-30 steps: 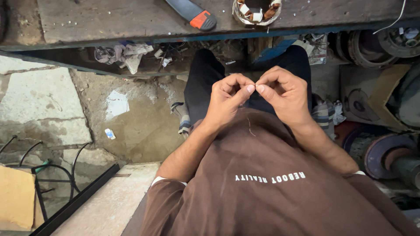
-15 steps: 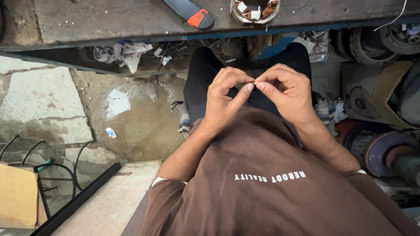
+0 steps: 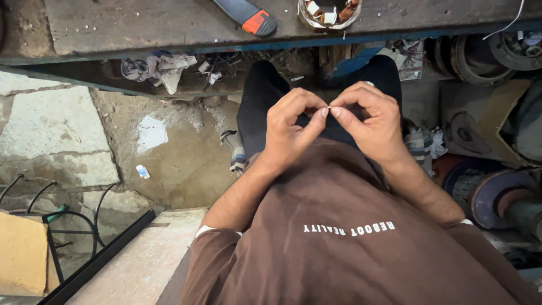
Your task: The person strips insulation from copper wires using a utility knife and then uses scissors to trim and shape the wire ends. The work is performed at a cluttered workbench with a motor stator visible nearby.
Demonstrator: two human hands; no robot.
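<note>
Your left hand [image 3: 291, 127] and right hand [image 3: 370, 121] meet at the upper middle of the frame, over your lap and the brown shirt [image 3: 350, 237]. Both are pinched, thumb and forefinger closed, their tips touching each other at a small pale thing [image 3: 328, 107] held between them; it is too small to say what it is, perhaps a thin wire or sliver. The other fingers of both hands curl in above the pinch.

Compared with half a second ago, your hands have barely shifted: they sit at nearly the same spot in the frame, and the pinch is much the same. A second ago the fingertips met a little lower and the knuckles of your left hand were raised more; now the two hands are drawn closer into one tight knot.

Along the top edge runs the worn workbench [image 3: 141, 25], just as before. On it lie an orange and grey tool handle [image 3: 248, 14] and, to its right, a round motor stator [image 3: 329, 11] with copper windings. A crumpled rag [image 3: 158, 66] sits under the bench at upper left. Round metal motor parts [image 3: 497, 197] lie at the right edge.
</note>
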